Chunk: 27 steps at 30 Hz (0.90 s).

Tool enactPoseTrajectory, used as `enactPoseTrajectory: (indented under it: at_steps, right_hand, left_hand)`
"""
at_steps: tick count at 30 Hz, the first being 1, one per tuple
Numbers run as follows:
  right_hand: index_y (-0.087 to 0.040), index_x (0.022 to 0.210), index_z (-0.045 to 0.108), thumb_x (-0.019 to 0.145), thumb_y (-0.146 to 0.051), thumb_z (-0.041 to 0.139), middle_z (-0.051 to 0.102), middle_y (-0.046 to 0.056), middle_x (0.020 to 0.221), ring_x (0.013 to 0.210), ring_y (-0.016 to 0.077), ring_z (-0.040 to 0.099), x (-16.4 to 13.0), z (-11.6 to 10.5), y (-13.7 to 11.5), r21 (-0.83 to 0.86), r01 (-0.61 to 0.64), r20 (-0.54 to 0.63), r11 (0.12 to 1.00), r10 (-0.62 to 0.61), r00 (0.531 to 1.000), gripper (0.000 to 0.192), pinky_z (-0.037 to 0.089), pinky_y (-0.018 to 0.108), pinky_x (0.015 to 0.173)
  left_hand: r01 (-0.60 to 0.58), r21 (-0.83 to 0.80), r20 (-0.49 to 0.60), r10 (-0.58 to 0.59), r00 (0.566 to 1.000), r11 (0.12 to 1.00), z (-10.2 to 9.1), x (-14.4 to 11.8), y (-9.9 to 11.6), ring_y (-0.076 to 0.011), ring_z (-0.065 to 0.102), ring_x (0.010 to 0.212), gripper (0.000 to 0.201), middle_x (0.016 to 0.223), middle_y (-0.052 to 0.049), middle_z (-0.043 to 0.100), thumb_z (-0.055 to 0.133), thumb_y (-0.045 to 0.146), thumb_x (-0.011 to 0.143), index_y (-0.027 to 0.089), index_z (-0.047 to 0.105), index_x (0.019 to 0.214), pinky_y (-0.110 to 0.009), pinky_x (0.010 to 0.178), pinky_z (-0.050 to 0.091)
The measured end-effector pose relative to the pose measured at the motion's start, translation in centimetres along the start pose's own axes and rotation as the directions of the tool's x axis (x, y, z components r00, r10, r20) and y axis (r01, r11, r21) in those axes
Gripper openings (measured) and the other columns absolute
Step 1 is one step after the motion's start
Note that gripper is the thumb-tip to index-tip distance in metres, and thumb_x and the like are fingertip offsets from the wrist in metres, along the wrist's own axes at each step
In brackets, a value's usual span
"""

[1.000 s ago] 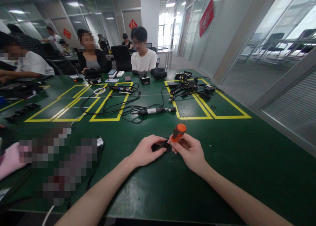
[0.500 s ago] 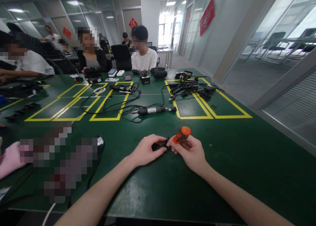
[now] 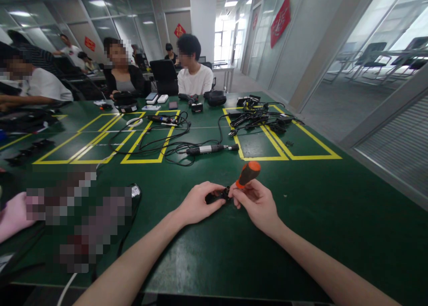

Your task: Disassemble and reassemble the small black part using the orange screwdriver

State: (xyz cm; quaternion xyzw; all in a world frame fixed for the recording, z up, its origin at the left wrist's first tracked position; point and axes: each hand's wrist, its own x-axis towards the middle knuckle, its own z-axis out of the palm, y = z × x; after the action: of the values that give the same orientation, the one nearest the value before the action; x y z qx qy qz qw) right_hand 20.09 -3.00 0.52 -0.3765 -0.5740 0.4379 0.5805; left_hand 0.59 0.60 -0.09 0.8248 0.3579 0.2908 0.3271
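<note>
- The small black part (image 3: 216,196) sits low over the green table (image 3: 317,234), between its near edge and the yellow tape outlines (image 3: 147,161); whether it touches the surface is hidden.
- The left hand (image 3: 197,204) clamps this part between thumb and fingers. The right hand (image 3: 259,204) pinches the orange-and-black screwdriver (image 3: 249,175) low down. The hands nearly meet at the part's right end.
- The handle leans toward the table's right edge, and the fingers hide the tip, so I cannot tell whether it is seated. If it is, that slant could make it slip out and mar whatever it bears on.
- A slip to the left could jab the left fingertips, since they grip so near the tool.
- The part is small and dark; a loosened grip could let it twist or drop, and it would be hard to spot.
- Farther off, a silver-and-black corded electric screwdriver (image 3: 204,150) lies across the middle with its cable looped; a snag there could drag it.
- Small dark pieces (image 3: 289,143) lie loose inside a right-hand tape outline, near the tangled black cables (image 3: 256,118); a pulled cable might scatter them.
- The likeliest container is the rounded black case (image 3: 216,98) at the far edge; it looks closed, its contents hidden.
</note>
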Motion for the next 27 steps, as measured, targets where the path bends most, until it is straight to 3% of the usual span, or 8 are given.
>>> enactPoseTrajectory:
  at_steps: [10,14,18,24,27]
  right_hand:
    - [-0.020,0.082,0.067,0.098,-0.053,0.063,0.065,0.002,0.072,0.052,0.0116,0.056,0.11,-0.05,-0.25,0.031,-0.003,0.082,1.000,0.000,0.997,0.037,0.050,0.026,0.048]
    - [-0.021,0.090,0.065,0.095,-0.052,0.069,0.068,0.001,0.074,0.053,0.0111,0.058,-0.03,-0.04,0.22,0.076,-0.004,0.059,0.997,0.000,0.998,0.031,0.051,0.024,0.049]
    - [-0.020,0.083,0.064,0.091,-0.048,0.076,0.068,0.000,0.070,0.051,0.0101,0.057,-0.18,-0.04,0.43,0.017,0.017,0.047,1.000,-0.018,0.999,0.031,0.051,0.023,0.049]
    - [-0.020,0.080,0.070,0.092,-0.046,0.074,0.065,0.002,0.077,0.052,0.0101,0.057,0.03,-0.07,-0.29,-0.029,0.085,0.061,0.996,-0.083,0.995,0.029,0.050,0.024,0.047]
    - [-0.020,0.076,0.070,0.097,-0.048,0.068,0.063,0.001,0.071,0.051,0.0106,0.057,0.22,-0.08,-0.54,-0.032,0.091,0.088,0.995,-0.088,0.992,0.035,0.050,0.024,0.047]
  left_hand:
    - [0.007,-0.003,0.005,-0.007,1.000,1.000,-0.01,-0.11,0.05,-0.0178,0.069,0.090,0.026,0.100,-0.005,0.076,0.069,0.024,0.091,0.018,0.073,0.116,-0.030,0.086,0.055]
    - [0.003,0.007,0.011,-0.003,1.000,1.000,-0.07,-0.08,0.09,-0.0176,0.069,0.090,0.022,0.100,-0.006,0.076,0.069,0.024,0.091,0.017,0.074,0.111,-0.030,0.085,0.054]
    - [0.005,0.000,0.008,-0.005,1.000,1.000,0.01,-0.05,-0.01,-0.0174,0.069,0.089,0.023,0.100,-0.007,0.076,0.068,0.027,0.092,0.016,0.074,0.112,-0.030,0.085,0.054]
    - [-0.006,0.008,0.000,0.006,1.000,1.000,0.14,-0.02,-0.17,-0.0175,0.069,0.088,0.023,0.098,-0.006,0.076,0.068,0.025,0.090,0.017,0.074,0.111,-0.030,0.084,0.054]
    - [-0.008,-0.010,0.000,0.008,1.000,1.000,0.05,-0.01,-0.04,-0.0175,0.069,0.089,0.022,0.100,-0.006,0.076,0.068,0.024,0.090,0.018,0.074,0.110,-0.030,0.085,0.054]
